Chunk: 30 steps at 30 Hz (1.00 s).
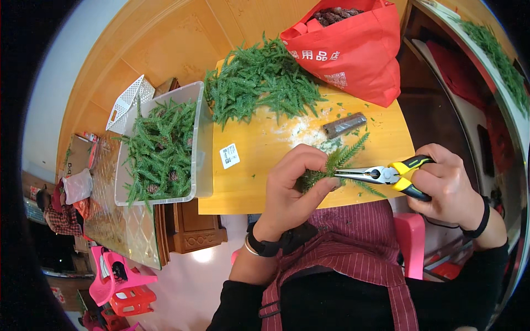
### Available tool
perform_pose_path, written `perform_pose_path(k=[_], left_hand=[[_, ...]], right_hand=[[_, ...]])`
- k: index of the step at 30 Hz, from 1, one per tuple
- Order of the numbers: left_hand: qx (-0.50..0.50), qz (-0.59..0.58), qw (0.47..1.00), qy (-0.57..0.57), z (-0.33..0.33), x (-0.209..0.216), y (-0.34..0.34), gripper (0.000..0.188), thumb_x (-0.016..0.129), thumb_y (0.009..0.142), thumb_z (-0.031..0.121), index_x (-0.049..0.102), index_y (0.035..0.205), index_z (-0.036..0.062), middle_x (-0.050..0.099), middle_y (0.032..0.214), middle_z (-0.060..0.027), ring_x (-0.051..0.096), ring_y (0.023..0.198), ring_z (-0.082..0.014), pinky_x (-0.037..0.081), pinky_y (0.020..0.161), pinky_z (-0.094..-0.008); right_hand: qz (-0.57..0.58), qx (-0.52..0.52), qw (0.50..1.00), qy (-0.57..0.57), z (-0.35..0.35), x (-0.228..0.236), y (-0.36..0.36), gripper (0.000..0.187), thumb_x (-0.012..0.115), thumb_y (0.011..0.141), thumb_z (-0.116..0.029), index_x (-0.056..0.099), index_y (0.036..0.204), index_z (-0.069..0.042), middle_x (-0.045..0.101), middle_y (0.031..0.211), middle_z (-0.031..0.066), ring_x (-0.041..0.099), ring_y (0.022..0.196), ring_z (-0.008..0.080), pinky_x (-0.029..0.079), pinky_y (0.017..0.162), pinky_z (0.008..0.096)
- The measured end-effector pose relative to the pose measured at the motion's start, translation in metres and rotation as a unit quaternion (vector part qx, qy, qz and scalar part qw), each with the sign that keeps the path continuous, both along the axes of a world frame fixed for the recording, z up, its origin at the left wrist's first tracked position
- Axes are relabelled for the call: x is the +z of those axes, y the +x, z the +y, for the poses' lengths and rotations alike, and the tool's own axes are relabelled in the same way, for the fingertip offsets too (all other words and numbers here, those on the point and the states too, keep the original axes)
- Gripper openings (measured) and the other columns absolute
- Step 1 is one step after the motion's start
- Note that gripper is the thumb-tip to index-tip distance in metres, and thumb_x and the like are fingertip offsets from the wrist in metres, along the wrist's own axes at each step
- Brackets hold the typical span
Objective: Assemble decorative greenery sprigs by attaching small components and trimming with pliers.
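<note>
My left hand (298, 185) pinches a green artificial pine sprig (346, 156) over the near edge of the yellow table (248, 190). In my right hand (444, 179) is a pair of long-nose pliers (386, 175) with yellow and black handles. Their jaws reach left to the base of the sprig, by my left thumb; what lies between the jaw tips is too small to make out. Just beyond the sprig, a dark brown roll (345, 125) in a clear wrapper lies on the table beside white powdery bits (303, 132).
Loose green sprigs (254, 83) are heaped at the back of the table. A red bag (353, 55) of pine cones (337, 15) stands at the back right. To the left, a clear plastic bin (194, 182) holds sprigs with cones. A white label card (229, 156) lies near it.
</note>
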<state>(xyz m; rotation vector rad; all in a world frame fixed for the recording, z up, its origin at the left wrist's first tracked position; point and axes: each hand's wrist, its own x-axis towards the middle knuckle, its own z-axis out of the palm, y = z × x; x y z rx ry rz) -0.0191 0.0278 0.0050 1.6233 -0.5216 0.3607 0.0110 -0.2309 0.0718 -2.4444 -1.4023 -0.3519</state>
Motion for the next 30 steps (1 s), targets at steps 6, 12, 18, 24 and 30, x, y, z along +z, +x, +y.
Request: perform_pose_path(k=[6, 12, 18, 24, 30], left_hand=[[0.017, -0.028, 0.999, -0.013, -0.009, -0.004, 0.001, 0.027, 0.069, 0.071, 0.001, 0.053, 0.092, 0.0008, 0.055, 0.094, -0.0096, 0.052, 0.085, -0.0174, 0.042, 0.076, -0.0281], [0.019, -0.054, 0.998, -0.022, -0.009, -0.005, 0.002, 0.029, 0.069, 0.069, -0.004, 0.052, 0.092, 0.0027, 0.055, 0.092, -0.0102, 0.053, 0.086, -0.0186, 0.043, 0.076, -0.0284], [-0.030, -0.049, 0.996, -0.070, -0.004, -0.007, 0.001, 0.026, 0.068, 0.071, -0.005, 0.051, 0.087, 0.0053, 0.055, 0.087, -0.0105, 0.054, 0.084, -0.0212, 0.045, 0.073, -0.0308], [-0.056, -0.068, 0.994, -0.071, -0.003, -0.005, 0.003, 0.026, 0.072, 0.068, -0.003, 0.053, 0.083, 0.0051, 0.059, 0.085, -0.0105, 0.056, 0.081, -0.0229, 0.046, 0.071, -0.0325], [-0.060, -0.090, 0.993, -0.053, 0.000, -0.002, 0.003, 0.023, 0.074, 0.066, -0.003, 0.056, 0.080, 0.0046, 0.062, 0.084, -0.0111, 0.057, 0.080, -0.0241, 0.046, 0.071, -0.0343]], right_hand=[[0.084, -0.014, 0.995, 0.042, 0.000, -0.007, -0.003, 0.014, 0.066, 0.061, -0.010, 0.057, 0.069, -0.004, 0.055, 0.059, 0.0106, 0.057, 0.067, 0.0284, 0.048, 0.064, 0.0354], [0.201, -0.015, 0.978, 0.054, -0.001, 0.002, -0.004, 0.012, 0.065, 0.063, -0.008, 0.055, 0.063, -0.001, 0.051, 0.056, 0.0125, 0.056, 0.066, 0.0305, 0.047, 0.069, 0.0351], [0.475, -0.187, 0.848, 0.142, -0.015, 0.016, -0.001, 0.020, 0.055, 0.071, -0.013, 0.063, 0.080, 0.004, 0.060, 0.089, 0.0067, 0.056, 0.081, 0.0160, 0.043, 0.072, 0.0283], [0.077, -0.048, 0.986, 0.143, -0.011, 0.013, 0.011, 0.014, 0.063, 0.066, -0.005, 0.061, 0.079, 0.001, 0.058, 0.071, 0.0093, 0.057, 0.079, 0.0246, 0.044, 0.080, 0.0362], [0.027, 0.031, 0.997, 0.059, -0.006, 0.004, 0.018, 0.017, 0.068, 0.057, -0.007, 0.054, 0.066, -0.002, 0.057, 0.072, 0.0103, 0.055, 0.091, 0.0344, 0.044, 0.077, 0.0414]])
